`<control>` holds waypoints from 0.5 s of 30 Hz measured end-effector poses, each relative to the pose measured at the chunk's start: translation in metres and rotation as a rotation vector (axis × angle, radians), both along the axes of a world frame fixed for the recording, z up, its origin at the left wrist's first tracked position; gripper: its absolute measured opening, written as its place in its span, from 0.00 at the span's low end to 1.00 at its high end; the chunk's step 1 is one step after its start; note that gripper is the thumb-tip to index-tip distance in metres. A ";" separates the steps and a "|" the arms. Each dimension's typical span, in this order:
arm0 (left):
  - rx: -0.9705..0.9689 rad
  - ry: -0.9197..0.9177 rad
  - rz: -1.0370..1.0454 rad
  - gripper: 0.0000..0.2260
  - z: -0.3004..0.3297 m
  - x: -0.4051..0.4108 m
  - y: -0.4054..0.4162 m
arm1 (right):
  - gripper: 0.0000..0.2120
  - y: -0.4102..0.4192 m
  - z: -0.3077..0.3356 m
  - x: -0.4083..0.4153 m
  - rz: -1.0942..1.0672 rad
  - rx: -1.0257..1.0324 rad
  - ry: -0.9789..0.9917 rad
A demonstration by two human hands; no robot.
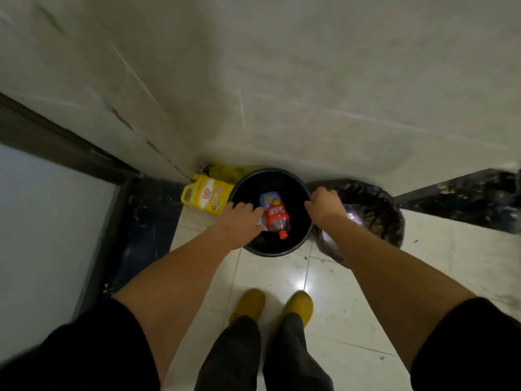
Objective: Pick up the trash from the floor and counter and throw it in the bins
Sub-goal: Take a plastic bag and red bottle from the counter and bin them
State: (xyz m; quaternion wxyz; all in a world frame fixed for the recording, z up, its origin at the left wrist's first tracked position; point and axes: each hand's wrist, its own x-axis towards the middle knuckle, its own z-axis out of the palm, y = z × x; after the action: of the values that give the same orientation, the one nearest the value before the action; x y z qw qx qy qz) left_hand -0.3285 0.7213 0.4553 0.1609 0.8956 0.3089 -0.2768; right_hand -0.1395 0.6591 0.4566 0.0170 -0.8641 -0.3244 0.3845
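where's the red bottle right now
In the head view, the red bottle lies inside the black bin at center, between the left hand and right hand.

Bare forearms, left hand [243, 218] at eleven o'clock, right hand [324, 203] at one. Short black sleeves [84, 348] ending above the elbows. Dark grey trousers [262, 359] at six o'clock; rounded mustard-yellow shoes [299, 306] just above them.
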 end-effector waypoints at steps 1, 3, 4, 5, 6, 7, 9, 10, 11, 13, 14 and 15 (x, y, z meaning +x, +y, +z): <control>0.021 -0.026 -0.003 0.21 0.028 0.005 0.004 | 0.19 -0.005 0.031 0.002 -0.005 0.011 0.006; 0.051 -0.061 -0.034 0.21 0.083 0.016 0.008 | 0.19 -0.021 0.087 0.005 -0.024 0.043 -0.015; 0.067 -0.079 -0.063 0.20 0.108 0.023 0.008 | 0.19 -0.030 0.111 0.007 -0.044 0.062 -0.041; 0.079 -0.104 -0.090 0.20 0.130 0.030 0.007 | 0.19 -0.040 0.134 0.009 -0.062 0.078 -0.065; 0.079 -0.130 -0.109 0.20 0.150 0.038 0.004 | 0.18 -0.051 0.153 0.011 -0.076 0.091 -0.086; 0.070 -0.151 -0.124 0.20 0.168 0.047 0.000 | 0.18 -0.064 0.171 0.013 -0.095 0.100 -0.108; 0.034 -0.197 -0.162 0.19 0.197 0.068 -0.013 | 0.17 -0.095 0.202 0.019 -0.155 0.111 -0.152; 0.020 -0.215 -0.193 0.19 0.210 0.080 -0.023 | 0.17 -0.114 0.215 0.022 -0.193 0.114 -0.172; 0.011 -0.236 -0.233 0.19 0.223 0.093 -0.034 | 0.17 -0.134 0.228 0.024 -0.233 0.110 -0.196; -0.004 -0.256 -0.338 0.19 0.247 0.121 -0.065 | 0.18 -0.178 0.249 0.030 -0.339 0.107 -0.245; -0.010 -0.266 -0.390 0.19 0.258 0.133 -0.083 | 0.19 -0.202 0.257 0.032 -0.397 0.108 -0.266; -0.012 -0.280 -0.464 0.20 0.272 0.150 -0.110 | 0.19 -0.236 0.267 0.034 -0.478 0.108 -0.296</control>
State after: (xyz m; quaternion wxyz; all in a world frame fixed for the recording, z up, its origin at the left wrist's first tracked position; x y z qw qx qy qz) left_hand -0.1782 0.6114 0.7271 0.1396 0.9710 0.0683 -0.1818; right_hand -0.1051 0.4234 0.7241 0.1054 -0.9606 -0.1303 0.2215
